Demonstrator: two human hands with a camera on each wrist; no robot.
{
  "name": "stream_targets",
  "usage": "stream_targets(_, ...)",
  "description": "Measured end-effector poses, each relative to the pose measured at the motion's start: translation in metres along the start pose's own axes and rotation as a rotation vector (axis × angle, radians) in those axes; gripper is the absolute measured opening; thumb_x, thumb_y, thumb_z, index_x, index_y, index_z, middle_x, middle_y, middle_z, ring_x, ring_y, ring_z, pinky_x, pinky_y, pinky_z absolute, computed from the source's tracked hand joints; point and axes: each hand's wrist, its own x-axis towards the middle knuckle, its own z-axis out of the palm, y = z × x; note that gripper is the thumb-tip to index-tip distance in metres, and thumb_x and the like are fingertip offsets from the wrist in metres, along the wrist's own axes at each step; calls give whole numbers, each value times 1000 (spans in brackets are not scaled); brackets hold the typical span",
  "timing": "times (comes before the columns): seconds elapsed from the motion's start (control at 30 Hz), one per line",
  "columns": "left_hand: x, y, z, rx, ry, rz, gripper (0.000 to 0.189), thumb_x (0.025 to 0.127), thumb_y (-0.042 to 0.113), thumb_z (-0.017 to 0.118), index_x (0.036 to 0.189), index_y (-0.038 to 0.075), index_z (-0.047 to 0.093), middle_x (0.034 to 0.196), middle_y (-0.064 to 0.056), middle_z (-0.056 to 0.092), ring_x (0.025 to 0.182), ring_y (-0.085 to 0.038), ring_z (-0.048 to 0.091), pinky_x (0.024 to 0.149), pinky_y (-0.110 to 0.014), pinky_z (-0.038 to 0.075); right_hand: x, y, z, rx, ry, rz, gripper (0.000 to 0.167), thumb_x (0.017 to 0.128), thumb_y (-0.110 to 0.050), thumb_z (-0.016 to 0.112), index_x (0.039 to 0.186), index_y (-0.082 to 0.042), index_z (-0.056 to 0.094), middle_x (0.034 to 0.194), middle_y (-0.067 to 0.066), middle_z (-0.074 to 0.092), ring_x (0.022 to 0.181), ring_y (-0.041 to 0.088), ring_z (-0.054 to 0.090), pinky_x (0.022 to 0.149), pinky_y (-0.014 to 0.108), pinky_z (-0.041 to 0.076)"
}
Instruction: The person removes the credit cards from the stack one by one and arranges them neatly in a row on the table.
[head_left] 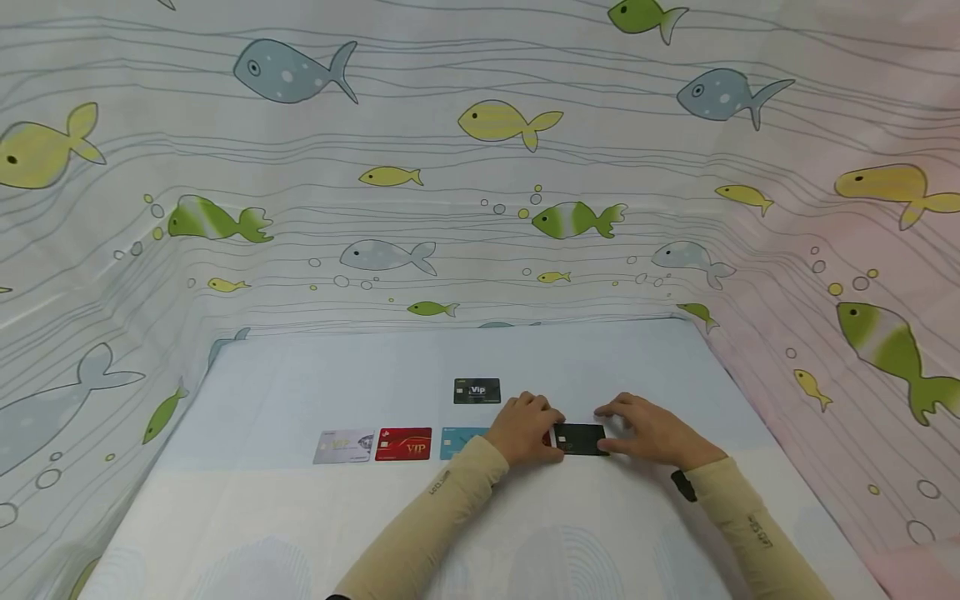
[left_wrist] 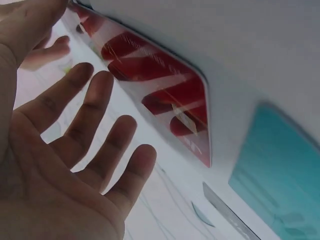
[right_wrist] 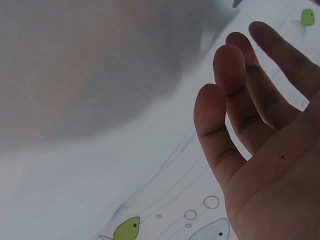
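Observation:
A black card (head_left: 581,439) lies flat between my two hands. My left hand (head_left: 522,429) reaches over a second red card (left_wrist: 165,90), its thumb and forefinger around the black card's left end. Its fingers are spread and loosely bent in the left wrist view, the thumb tip at the card edge. Most of this red card is hidden by the hand in the head view. My right hand (head_left: 649,429) is at the black card's right end, thumb at the lower right corner, forefinger above the upper one. In the right wrist view its fingers are loosely extended.
Left of my left hand lie a blue card (head_left: 457,443), a red VIP card (head_left: 403,444) and a silver card (head_left: 342,447) in one row. A black Vip card (head_left: 477,391) lies behind that row. Fish-printed cloth (head_left: 480,192) surrounds the white table (head_left: 277,517).

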Motion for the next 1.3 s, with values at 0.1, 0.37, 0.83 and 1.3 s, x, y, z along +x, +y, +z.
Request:
stream_targets(0.1, -2, -4, -4, -17, 13, 6, 53, 84, 50, 80, 128, 23, 70, 118, 2, 65, 116, -21, 56, 99, -39, 47, 1, 0, -2, 7, 29, -21, 52, 87, -47, 78, 127, -15, 69, 116, 0, 63, 93, 16, 59, 77, 38, 52)
stream_targets(0.37, -5, -27, -16, 5, 50, -19, 46, 90, 46, 75, 128, 21, 69, 122, -2, 66, 119, -23, 58, 102, -41, 48, 8, -7, 2, 54, 55, -32, 50, 90, -45, 75, 130, -16, 67, 122, 0, 62, 96, 17, 61, 77, 38, 52)
stream_targets(0.83, -21, -79, -28, -11, 87, -123, 46, 88, 37, 79, 128, 16, 69, 121, -7, 65, 114, -27, 58, 100, -45, 49, 30, -30, 14, 25, 131, -90, 56, 88, -43, 78, 135, -15, 64, 124, 0, 63, 96, 19, 65, 81, 40, 56)
stream_targets(1.3, -37, -120, -32, 16, 46, -233, 58, 86, 41, 81, 135, 14, 65, 126, -9, 63, 119, -31, 55, 103, -47, 45, 55, -53, 28, -24, 165, -137, 56, 88, -39, 79, 136, -16, 63, 127, 3, 61, 95, 17, 65, 86, 38, 57)
